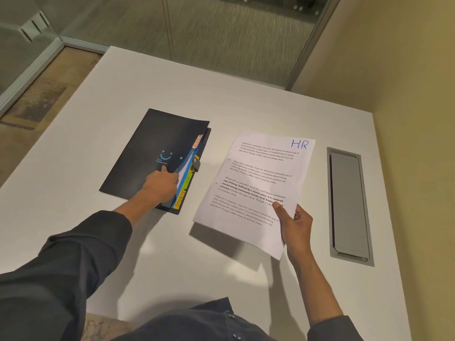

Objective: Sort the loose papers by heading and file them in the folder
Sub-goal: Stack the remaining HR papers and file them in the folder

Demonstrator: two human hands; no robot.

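filing step: left hand (161,185) fingers part the folder (152,153) mid-table; right hand (294,221) pinches hr paper (256,183); next, likely slide behind hr tab (187,179).

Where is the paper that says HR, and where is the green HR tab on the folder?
HR paper (256,183), head view, middle of the printed sheet.
Green HR tab (187,180), head view, on its lettering.

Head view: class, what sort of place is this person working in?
Probably an office meeting room: a white table with a built-in cable hatch, glass partition walls behind it, and a tabbed folder for filing.
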